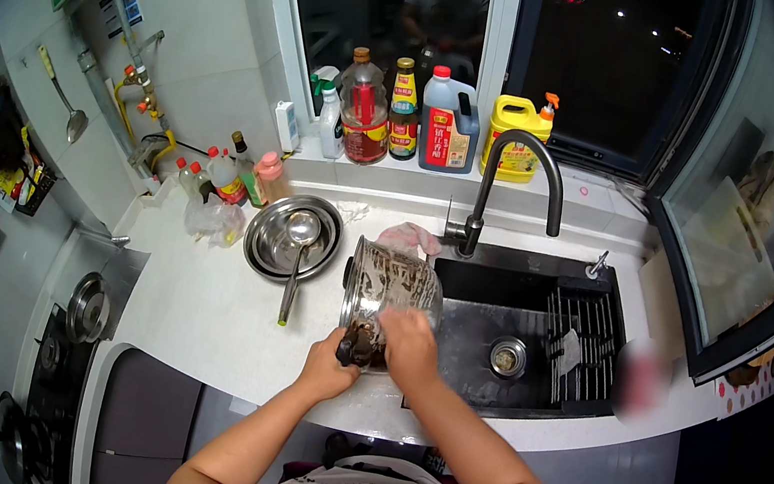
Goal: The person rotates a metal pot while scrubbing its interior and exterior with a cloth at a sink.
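Observation:
A metal pot (396, 279) with brown and grey marks on its outer wall is tipped on its side at the left edge of the black sink (428, 396). My left hand (322, 370) is closed around the pot's black side handle. Against the pot's wall presses my right hand (408, 349), its fingers curled and slightly blurred; whatever may be in them is hidden. A pink cloth (411, 238) lies on the counter just behind the pot.
Left of the pot, a steel ladle (293, 273) rests in nested metal bowls (253, 256). A black faucet (481, 196) rises behind the sink, with a drying rack (583, 344) at its right. Several bottles (367, 112) line the sill. An open window (742, 268) juts in at right.

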Motion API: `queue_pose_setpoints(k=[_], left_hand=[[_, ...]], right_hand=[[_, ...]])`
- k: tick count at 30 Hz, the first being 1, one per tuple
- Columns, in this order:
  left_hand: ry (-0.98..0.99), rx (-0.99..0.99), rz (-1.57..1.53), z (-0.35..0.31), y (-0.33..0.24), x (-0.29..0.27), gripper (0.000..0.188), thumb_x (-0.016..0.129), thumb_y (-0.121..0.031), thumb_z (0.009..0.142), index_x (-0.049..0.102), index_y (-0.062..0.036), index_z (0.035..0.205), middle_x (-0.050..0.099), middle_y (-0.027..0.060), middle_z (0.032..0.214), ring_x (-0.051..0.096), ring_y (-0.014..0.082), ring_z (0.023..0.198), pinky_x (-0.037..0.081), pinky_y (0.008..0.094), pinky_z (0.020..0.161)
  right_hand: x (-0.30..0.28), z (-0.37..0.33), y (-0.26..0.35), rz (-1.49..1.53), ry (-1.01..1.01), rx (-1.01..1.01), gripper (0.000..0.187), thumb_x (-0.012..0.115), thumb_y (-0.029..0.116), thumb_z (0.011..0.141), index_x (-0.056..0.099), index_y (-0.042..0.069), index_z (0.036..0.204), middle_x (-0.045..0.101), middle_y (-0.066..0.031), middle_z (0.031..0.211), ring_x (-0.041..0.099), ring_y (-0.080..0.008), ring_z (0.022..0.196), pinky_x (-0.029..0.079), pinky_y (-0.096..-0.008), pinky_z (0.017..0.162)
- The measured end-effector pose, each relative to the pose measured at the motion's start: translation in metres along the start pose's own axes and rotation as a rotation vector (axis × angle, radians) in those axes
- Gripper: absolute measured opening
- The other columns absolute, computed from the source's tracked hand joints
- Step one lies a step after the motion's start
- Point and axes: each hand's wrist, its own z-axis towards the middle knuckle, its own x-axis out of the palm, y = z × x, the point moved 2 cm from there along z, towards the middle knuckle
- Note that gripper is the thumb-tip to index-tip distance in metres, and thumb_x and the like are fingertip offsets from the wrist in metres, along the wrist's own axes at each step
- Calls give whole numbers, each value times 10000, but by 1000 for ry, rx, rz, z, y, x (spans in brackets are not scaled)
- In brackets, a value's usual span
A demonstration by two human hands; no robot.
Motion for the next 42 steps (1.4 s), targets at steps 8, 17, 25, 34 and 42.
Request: queue_pose_setpoints(k=[8,17,25,34,42], left_hand=[[30,-31,11,2,-4,-6,500,645,-66,637,542,9,1120,665,225,927,644,384,897,508,385,809],[77,-46,19,7,-3,-4,467,654,-49,630,560,-3,1085,670,161,872,651,291,802,503,347,780],[68,-25,10,2,1,-8,422,643,-76,634,551,0,1038,655,234,830,637,415,808,514,408,736],[78,-73,37,0,1,-11,437,651,-39,636,563,-6,1063,663,165,842,651,274,784,498,339,752],[67,-30,30,1,5,-10,415,657,-91,636,559,-14,1031,657,221,826,640,404,816,516,410,739]], right_hand=[[1,14,-1,-13,8,38,252,599,-17,724,658,8,967,653,-138,1000,586,-335,912,511,-394,787],[2,37,-20,12,-17,54,252,594,-41,702,658,3,942,655,-147,992,590,-364,895,523,-409,770],[1,7,9,111,-4,-43,301,637,-85,657,689,26,932,692,-133,978,625,-332,902,515,-405,815],[15,26,19,83,57,-100,214,607,0,704,683,1,904,679,-139,949,600,-310,907,505,-397,806],[15,29,24,122,105,-30,127,617,-30,739,678,23,837,657,-122,844,598,-317,828,501,-397,762]])
